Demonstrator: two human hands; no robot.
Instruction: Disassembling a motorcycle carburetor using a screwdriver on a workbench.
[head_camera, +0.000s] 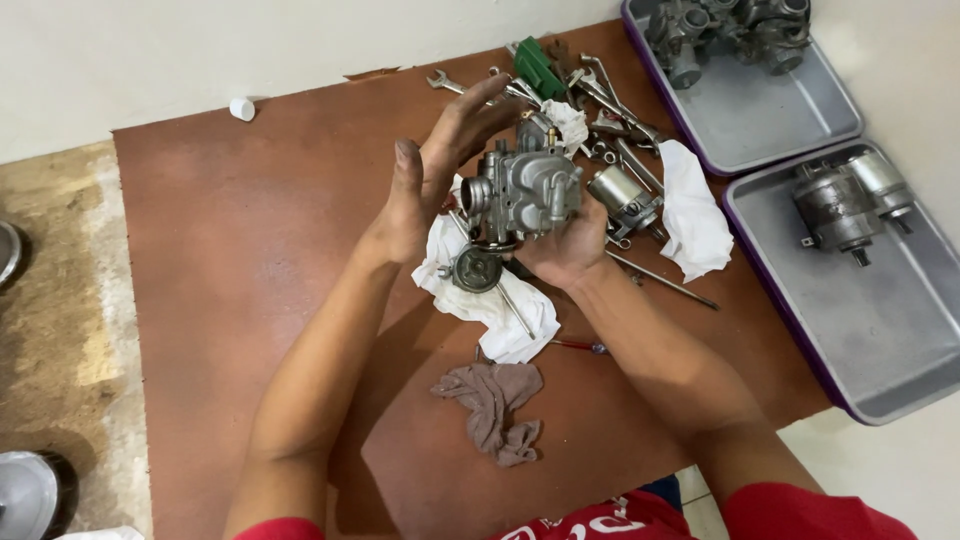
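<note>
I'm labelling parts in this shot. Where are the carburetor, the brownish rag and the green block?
carburetor (525, 190), head view, on its grey metal body.
brownish rag (492, 405), head view, on its crumpled middle.
green block (537, 67), head view, on its top face.

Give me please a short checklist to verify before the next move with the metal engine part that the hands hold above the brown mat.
1. Right hand supports the metal engine part from below: ok.
2. Left hand grips the part: not ok, the palm is open beside it with fingers spread.
3. White cloth lies below the part to catch small pieces: ok.
4. Round metal piece rests on the cloth, close by: ok.
5. Wrenches within reach: ok, piled behind the part.
6. All screws on the part tight: cannot tell.
</note>
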